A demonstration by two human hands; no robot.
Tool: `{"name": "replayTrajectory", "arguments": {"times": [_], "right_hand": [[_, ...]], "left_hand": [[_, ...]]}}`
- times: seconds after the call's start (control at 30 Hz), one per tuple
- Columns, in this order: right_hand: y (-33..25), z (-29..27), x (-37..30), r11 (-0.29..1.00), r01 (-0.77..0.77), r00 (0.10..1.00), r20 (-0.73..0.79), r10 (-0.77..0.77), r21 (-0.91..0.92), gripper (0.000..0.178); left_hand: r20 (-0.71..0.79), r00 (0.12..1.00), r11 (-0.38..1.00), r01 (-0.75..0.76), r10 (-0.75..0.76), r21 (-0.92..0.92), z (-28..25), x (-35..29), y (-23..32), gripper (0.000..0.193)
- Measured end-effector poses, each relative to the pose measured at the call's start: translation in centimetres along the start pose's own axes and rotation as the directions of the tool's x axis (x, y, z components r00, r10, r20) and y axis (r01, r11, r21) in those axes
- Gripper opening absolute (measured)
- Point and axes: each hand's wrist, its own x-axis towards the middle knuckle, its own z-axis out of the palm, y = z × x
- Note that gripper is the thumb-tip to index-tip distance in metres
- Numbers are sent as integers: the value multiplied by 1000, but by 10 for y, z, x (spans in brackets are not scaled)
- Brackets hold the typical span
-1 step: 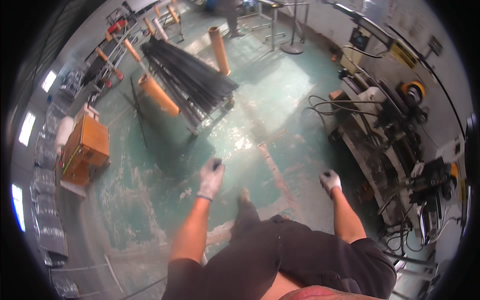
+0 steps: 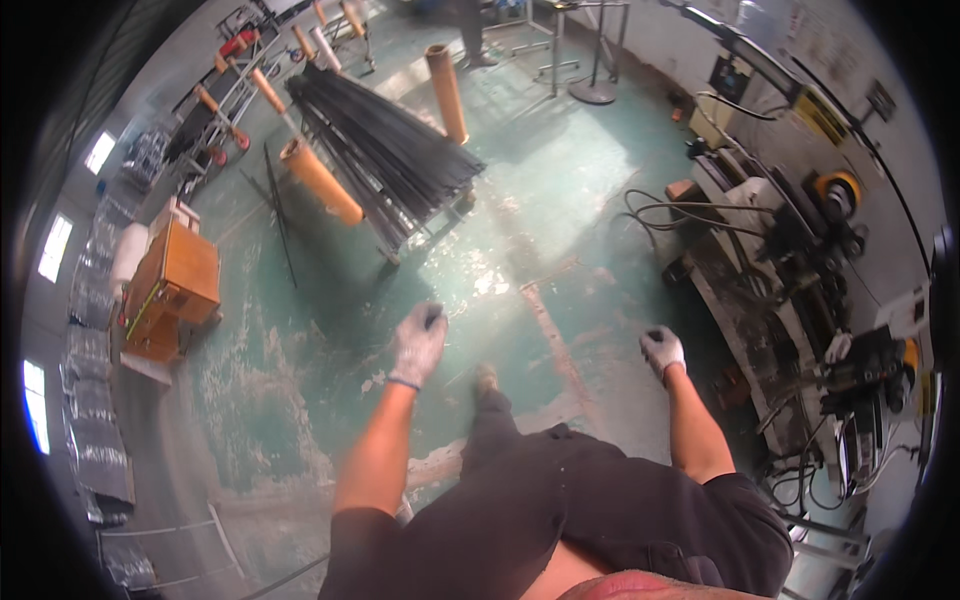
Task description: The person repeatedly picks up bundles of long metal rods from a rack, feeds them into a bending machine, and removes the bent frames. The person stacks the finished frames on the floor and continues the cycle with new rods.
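My left hand (image 2: 416, 348), in a whitish glove with a dark patch at the fingers, hangs over the floor in front of me. Its fingers are curled in, and no held thing shows. To the right, my right hand (image 2: 664, 354) wears a similar glove and is also closed, with nothing sticking out of it. Neither hand touches anything. Ahead of my left hand, a rack carries a stack of long black strips (image 2: 385, 145). Brown upright tubes (image 2: 446, 95) stand at the rack's corners, one of them (image 2: 322, 183) leaning toward the left.
Along the right wall runs a dark machine bench (image 2: 760, 330) with looping hoses (image 2: 690, 205). A wooden cabinet (image 2: 188, 268) stands left, near wrapped bundles (image 2: 98, 440). Wheeled carts (image 2: 215, 120), a round-based stand (image 2: 593, 92) and another person's legs (image 2: 472, 35) are farther off. The green floor (image 2: 300, 380) is worn.
The view has shifted slightly, so the rack sits a little farther right and lower. My left hand is marginally higher; my right hand is nearer the machine side by a trace. Both remain closed.
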Motion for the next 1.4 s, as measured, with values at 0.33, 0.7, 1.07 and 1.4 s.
{"name": "replayTrajectory", "arguments": {"times": [0.33, 0.7, 1.07, 1.4], "right_hand": [[-138, 159, 97, 966, -103, 973, 177, 147, -238, 50], [-331, 383, 229, 913, 116, 939, 343, 28, -392, 55], [-475, 598, 412, 752, 300, 939, 319, -126, -587, 113], [-467, 659, 454, 678, 283, 939, 339, -53, -678, 81]], "left_hand": [[-340, 886, 933, -223, 314, 281, -180, 327, -50, 26], [-404, 911, 774, 195, 84, 603, -258, 570, -117, 42], [-532, 843, 421, 457, 75, 783, -206, 684, -134, 57], [-498, 835, 432, 369, 235, 823, -217, 685, -163, 45]]}}
